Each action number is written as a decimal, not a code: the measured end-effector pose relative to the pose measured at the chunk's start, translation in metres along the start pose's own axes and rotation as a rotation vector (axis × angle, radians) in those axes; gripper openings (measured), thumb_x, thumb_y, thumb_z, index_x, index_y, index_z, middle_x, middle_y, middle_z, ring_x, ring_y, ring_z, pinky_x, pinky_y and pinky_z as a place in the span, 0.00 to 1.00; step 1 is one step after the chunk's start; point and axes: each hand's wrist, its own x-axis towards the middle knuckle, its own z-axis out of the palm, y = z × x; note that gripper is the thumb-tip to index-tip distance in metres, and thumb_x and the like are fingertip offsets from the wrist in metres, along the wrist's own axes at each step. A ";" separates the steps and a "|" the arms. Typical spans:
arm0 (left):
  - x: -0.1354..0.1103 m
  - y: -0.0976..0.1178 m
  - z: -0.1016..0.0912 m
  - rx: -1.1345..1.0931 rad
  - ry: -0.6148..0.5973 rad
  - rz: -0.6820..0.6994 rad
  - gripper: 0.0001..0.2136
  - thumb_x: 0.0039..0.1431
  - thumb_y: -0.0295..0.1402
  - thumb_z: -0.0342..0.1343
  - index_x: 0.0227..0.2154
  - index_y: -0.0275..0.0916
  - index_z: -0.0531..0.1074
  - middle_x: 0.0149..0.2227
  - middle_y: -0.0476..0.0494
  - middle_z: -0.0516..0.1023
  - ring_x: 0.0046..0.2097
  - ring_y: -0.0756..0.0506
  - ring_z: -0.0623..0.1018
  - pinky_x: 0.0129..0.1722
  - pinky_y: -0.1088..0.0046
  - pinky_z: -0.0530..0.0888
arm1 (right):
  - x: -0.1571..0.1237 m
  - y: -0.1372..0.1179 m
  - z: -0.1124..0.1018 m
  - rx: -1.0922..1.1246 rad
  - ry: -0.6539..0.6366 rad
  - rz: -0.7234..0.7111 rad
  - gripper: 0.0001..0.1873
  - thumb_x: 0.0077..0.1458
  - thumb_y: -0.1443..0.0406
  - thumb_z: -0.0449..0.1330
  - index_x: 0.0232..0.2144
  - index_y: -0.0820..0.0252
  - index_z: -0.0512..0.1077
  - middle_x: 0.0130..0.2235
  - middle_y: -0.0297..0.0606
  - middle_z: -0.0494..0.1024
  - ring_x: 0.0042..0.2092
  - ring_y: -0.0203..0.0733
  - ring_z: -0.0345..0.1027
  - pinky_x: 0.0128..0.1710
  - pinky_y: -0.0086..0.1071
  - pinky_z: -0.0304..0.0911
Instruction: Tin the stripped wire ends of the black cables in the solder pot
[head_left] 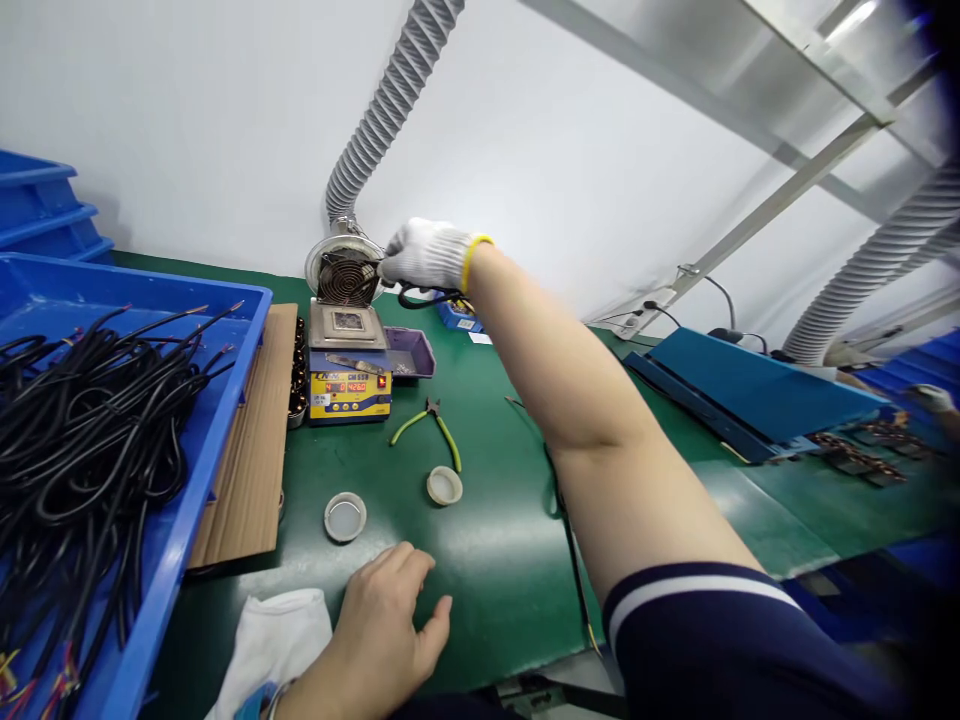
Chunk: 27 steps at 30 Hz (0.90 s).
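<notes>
My right hand (429, 255), in a white knit glove with a yellow cuff, reaches far forward and is closed on a black cable (424, 300). It is beside a round exhaust hood (346, 272) with a dark coiled grille, above a yellow-and-blue heating unit (351, 395) with a metal top and red digits. The cable's end is hard to make out against the grille. My bare left hand (390, 610) hovers or rests near the table's front edge, thumb apart, holding nothing. Just beyond it are two small round cups, one left (345, 518) and one right (445, 486).
Green-handled cutters (431, 425) lie on the green table (495, 560). At left stands a blue bin (187, 510) of black cables, beside cardboard (251, 470). A purple tray (412, 352) sits behind the unit. A blue panel (757, 385) and another person's gloved hand (932, 398) are right.
</notes>
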 end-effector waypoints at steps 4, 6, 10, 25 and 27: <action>0.000 0.002 -0.003 -0.002 0.031 0.025 0.05 0.50 0.27 0.53 0.31 0.39 0.68 0.26 0.48 0.70 0.28 0.46 0.71 0.26 0.70 0.64 | -0.053 0.014 -0.014 0.190 -0.056 -0.105 0.15 0.50 0.56 0.59 0.28 0.64 0.72 0.18 0.29 0.62 0.21 0.26 0.50 0.21 0.25 0.47; 0.000 0.002 -0.005 0.008 0.051 0.041 0.04 0.50 0.27 0.53 0.31 0.39 0.68 0.26 0.48 0.70 0.27 0.46 0.71 0.26 0.70 0.65 | -0.078 0.021 -0.015 0.307 -0.124 -0.153 0.14 0.51 0.57 0.58 0.28 0.65 0.72 0.19 0.29 0.63 0.21 0.26 0.50 0.20 0.25 0.46; 0.001 -0.001 -0.009 0.028 0.067 0.110 0.04 0.52 0.28 0.54 0.32 0.38 0.68 0.26 0.48 0.70 0.28 0.46 0.72 0.26 0.71 0.67 | -0.119 0.035 -0.011 0.496 -0.168 -0.196 0.14 0.49 0.59 0.59 0.28 0.67 0.72 0.20 0.29 0.63 0.22 0.27 0.52 0.20 0.25 0.48; -0.095 -0.008 -0.078 0.734 0.229 0.086 0.13 0.53 0.47 0.55 0.29 0.41 0.71 0.28 0.44 0.75 0.29 0.42 0.74 0.27 0.67 0.67 | -0.163 0.031 0.003 1.077 -0.131 -0.033 0.14 0.47 0.60 0.61 0.24 0.62 0.61 0.22 0.29 0.61 0.20 0.26 0.47 0.19 0.26 0.43; -0.116 -0.026 -0.069 0.792 0.258 -0.022 0.10 0.56 0.38 0.53 0.35 0.39 0.73 0.39 0.39 0.78 0.36 0.39 0.75 0.29 0.66 0.69 | -0.163 0.005 -0.005 1.201 -0.123 -0.007 0.12 0.50 0.62 0.59 0.24 0.60 0.59 0.23 0.29 0.61 0.20 0.26 0.46 0.18 0.26 0.41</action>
